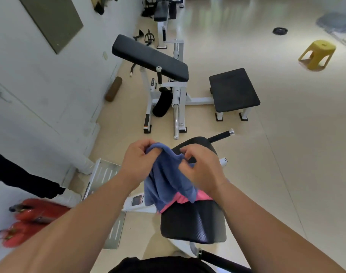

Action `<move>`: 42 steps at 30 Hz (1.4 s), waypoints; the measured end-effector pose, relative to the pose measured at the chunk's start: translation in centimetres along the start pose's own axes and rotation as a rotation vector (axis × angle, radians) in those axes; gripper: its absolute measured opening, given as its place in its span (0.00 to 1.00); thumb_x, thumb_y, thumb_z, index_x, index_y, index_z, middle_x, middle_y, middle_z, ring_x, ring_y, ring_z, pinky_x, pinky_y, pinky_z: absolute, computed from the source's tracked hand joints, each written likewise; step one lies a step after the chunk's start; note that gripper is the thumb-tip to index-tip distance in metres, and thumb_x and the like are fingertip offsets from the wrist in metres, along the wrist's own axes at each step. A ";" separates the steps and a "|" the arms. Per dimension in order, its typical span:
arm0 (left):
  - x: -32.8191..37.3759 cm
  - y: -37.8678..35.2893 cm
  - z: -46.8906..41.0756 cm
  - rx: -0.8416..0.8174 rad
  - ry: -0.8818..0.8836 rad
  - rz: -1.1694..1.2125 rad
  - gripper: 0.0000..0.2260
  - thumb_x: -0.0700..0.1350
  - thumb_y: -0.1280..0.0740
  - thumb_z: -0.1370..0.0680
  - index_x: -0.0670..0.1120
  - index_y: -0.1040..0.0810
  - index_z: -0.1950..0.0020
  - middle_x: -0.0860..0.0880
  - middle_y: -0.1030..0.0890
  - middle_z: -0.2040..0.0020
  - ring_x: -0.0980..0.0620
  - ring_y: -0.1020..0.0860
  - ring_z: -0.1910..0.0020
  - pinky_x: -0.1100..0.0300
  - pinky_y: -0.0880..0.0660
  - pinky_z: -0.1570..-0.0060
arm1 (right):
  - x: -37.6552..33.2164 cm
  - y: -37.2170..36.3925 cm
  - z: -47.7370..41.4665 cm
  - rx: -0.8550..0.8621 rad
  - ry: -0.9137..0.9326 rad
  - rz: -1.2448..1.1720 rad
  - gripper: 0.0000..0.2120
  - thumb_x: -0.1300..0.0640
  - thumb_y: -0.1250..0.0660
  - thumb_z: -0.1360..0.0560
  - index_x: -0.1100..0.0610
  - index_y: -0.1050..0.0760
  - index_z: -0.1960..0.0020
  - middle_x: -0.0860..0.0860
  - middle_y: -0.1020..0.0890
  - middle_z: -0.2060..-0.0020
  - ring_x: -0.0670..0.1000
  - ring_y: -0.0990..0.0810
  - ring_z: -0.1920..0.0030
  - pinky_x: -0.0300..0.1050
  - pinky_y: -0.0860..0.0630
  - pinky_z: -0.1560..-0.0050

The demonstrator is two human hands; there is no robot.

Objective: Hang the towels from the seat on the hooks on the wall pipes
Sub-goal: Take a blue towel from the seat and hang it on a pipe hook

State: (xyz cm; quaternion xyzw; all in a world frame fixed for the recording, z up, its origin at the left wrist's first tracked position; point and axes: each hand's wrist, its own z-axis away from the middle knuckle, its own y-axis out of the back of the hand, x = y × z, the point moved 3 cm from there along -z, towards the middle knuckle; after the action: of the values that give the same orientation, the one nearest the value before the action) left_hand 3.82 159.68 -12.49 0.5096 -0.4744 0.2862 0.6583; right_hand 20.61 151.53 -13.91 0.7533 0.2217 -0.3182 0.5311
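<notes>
Blue towel (168,174) at centre frame, bunched between both your hands, lifted above the black seat (193,221). Your left hand (137,160) has its grip closed on the towel's upper edge, fingers curled in over a fold. Your right hand (199,170) pinches the cloth just right of that, its grip closed on the towel too, thumb and fingers pressed into the fabric. The rest of the blue towel hangs down between your wrists, and its lower end drapes over a pink towel (180,200).

Pink towel lies on the seat's upper part, mostly covered by the blue one; only a strip shows under your right wrist and at the seat's left edge.

Seat pad is dark and padded, on a white frame, lower centre. Beyond it, upper centre: a white gym machine (168,91) with a long black pad and a square black pad to its right. Yellow stool (317,54) upper right on the pale floor (286,154). Red fire extinguishers (30,221) lie lower left by the white wall (30,85). No hooks or pipes that you can make out in this view.
</notes>
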 end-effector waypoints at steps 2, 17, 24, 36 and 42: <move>1.3 1.6 0.6 0.078 -0.028 0.022 0.11 0.37 0.33 0.22 0.51 0.19 0.61 0.59 0.20 0.68 0.63 0.24 0.66 0.70 0.28 0.64 | -1.8 0.0 -0.3 0.068 -0.064 -0.148 0.09 0.56 0.32 0.27 0.52 0.25 0.65 0.47 0.14 0.59 0.50 0.17 0.57 0.48 0.21 0.54; -3.1 19.6 8.4 0.481 0.040 0.121 0.07 0.39 0.26 0.28 0.50 0.20 0.62 0.45 0.20 0.65 0.53 0.23 0.65 0.59 0.24 0.62 | -16.1 -11.1 -2.9 -0.395 0.179 -0.287 0.10 0.64 0.34 0.26 0.55 0.26 0.65 0.50 0.23 0.69 0.47 0.27 0.65 0.45 0.29 0.60; -12.2 30.2 12.8 0.424 0.229 -0.194 0.10 0.35 0.32 0.28 0.51 0.19 0.62 0.57 0.19 0.68 0.59 0.24 0.70 0.57 0.24 0.65 | -24.5 -17.5 -3.7 -0.430 0.204 -0.361 0.10 0.58 0.33 0.21 0.47 0.23 0.58 0.43 0.20 0.65 0.37 0.25 0.63 0.28 0.31 0.61; -27.9 42.3 20.4 0.074 0.595 -0.260 0.10 0.40 0.30 0.29 0.48 0.27 0.69 0.52 0.28 0.69 0.53 0.31 0.67 0.57 0.33 0.64 | -31.6 -27.4 -3.6 -0.211 0.100 -0.080 0.08 0.53 0.32 0.22 0.50 0.19 0.59 0.44 0.18 0.63 0.44 0.22 0.58 0.41 0.27 0.58; -26.6 46.2 20.6 0.304 0.426 0.093 0.13 0.55 0.33 0.26 0.47 0.18 0.53 0.44 0.15 0.57 0.51 0.21 0.59 0.47 0.22 0.55 | -31.5 -31.4 -2.9 -0.319 0.090 0.074 0.06 0.55 0.35 0.22 0.48 0.20 0.54 0.44 0.18 0.59 0.50 0.21 0.55 0.45 0.27 0.56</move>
State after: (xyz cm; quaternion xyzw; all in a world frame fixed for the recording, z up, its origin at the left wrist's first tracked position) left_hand -53.06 157.72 -17.79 0.5087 -0.2994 0.4848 0.6454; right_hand -21.80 165.02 -11.46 0.6807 0.2652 -0.2253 0.6446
